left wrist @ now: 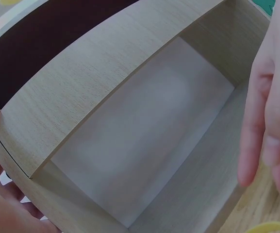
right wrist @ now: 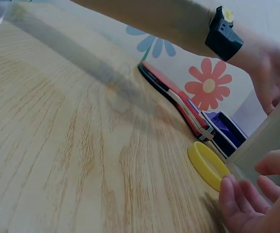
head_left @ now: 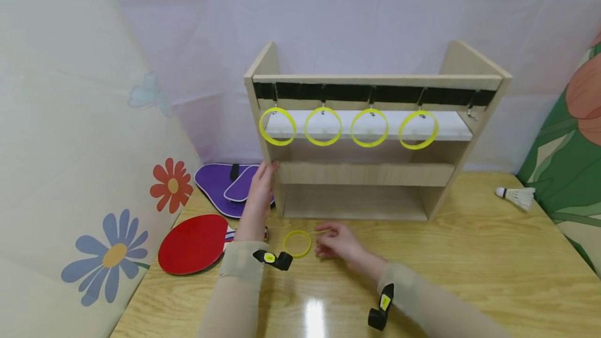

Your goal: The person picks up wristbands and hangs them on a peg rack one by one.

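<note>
My left hand (head_left: 261, 184) grips the left side panel of a small wooden shelf (head_left: 363, 174). In the left wrist view its thumb lies on the front edge, with the fingers round the outer side. A yellow ring (head_left: 298, 231), like a wristband, lies flat on the table before the shelf. Just right of that ring is my right hand (head_left: 339, 244), its fingers loosely bent and nothing between them. The right wrist view has the fingertips right by the yellow ring (right wrist: 196, 162). Several matching yellow rings (head_left: 323, 144) hang from hooks along the shelf's black strip; the rightmost hook (head_left: 472, 115) is bare.
A red table tennis paddle (head_left: 192, 244) lies on the wooden table (head_left: 488, 270) left of my left forearm. Behind it, a purple paddle case (head_left: 213, 184) rests against the wall side. Far right lies a white shuttlecock (head_left: 518, 198).
</note>
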### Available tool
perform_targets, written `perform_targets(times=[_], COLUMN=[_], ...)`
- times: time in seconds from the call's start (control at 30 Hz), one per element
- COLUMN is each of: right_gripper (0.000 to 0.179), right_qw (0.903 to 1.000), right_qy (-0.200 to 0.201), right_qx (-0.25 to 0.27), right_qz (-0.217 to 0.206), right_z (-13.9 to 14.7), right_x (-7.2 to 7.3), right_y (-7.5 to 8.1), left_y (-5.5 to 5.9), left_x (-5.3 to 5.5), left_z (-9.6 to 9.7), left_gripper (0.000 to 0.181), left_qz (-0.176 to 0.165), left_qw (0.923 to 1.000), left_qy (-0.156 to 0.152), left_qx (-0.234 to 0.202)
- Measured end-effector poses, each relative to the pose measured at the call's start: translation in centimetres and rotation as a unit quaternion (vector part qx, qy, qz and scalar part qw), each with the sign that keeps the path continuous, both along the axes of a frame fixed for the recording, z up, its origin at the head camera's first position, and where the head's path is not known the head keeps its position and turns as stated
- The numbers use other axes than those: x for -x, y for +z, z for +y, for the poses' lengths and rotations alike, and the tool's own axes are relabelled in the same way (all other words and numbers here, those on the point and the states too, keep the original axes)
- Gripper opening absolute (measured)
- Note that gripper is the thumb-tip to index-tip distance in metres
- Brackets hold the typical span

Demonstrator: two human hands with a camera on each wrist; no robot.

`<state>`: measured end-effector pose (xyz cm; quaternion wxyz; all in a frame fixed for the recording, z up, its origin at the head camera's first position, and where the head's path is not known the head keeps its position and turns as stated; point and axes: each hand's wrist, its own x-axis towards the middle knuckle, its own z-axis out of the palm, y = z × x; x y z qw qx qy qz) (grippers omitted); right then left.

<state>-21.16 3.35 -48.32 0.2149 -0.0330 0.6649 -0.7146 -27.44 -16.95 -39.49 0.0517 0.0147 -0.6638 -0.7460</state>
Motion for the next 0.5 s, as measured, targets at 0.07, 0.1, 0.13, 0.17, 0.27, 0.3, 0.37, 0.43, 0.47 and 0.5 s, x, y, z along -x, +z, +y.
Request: perform_targets(times=[0.07,0.1,0.13,0.17,0.27,0.3,0.37,0.43,0.47,0.5], right_gripper=[0.038,0.038,0.038,0.038,0.038,0.038,0.037,0.037,0.037,0.037], right_qw=[1.0000,1.0000,1.0000,1.0000,1.0000,1.0000,1.0000,0.9999,0.9999,0.9998], right_qy=[0.000,0.002,0.002,0.003,0.005,0.006,0.008,0.010,0.011,0.011], right_qx=[0.004,0.005,0.006,0.007,0.004,0.003,0.000,-0.004,-0.006,-0.010], right_qz=[0.000,0.000,0.001,0.000,-0.001,0.000,0.000,0.004,0.007,0.009], right_z=[-0.2,-0.3,-0.4,-0.5,-0.8,-0.9,-1.0,-1.2,-1.2,-1.3], right_x=[0.0,0.0,0.0,0.0,0.1,0.1,0.2,0.2,0.2,0.2], right_y=[-0.1,-0.2,-0.2,-0.3,-0.5,-0.6,-0.7,-0.8,-0.8,-0.8], left_y=[0.0,0.1,0.1,0.1,0.2,0.2,0.2,0.2,0.2,0.2], left_x=[0.0,0.0,-0.1,-0.1,-0.1,-0.1,-0.1,-0.1,-0.1,-0.1], left_z=[0.0,0.0,0.0,0.0,0.0,0.0,0.0,0.0,0.0,-0.1], left_gripper=[0.049,0.049,0.049,0.050,0.050,0.050,0.050,0.050,0.050,0.050], left_qz=[-0.001,-0.001,-0.001,-0.002,-0.004,-0.004,-0.004,-0.003,-0.003,-0.003], left_qw=[1.0000,1.0000,1.0000,1.0000,1.0000,1.0000,1.0000,1.0000,1.0000,1.0000], left_qy=[0.001,0.000,-0.001,-0.002,-0.005,-0.006,-0.007,-0.007,-0.008,-0.007], left_qx=[-0.001,0.000,0.002,0.002,0.004,0.004,0.003,0.002,0.003,0.003])
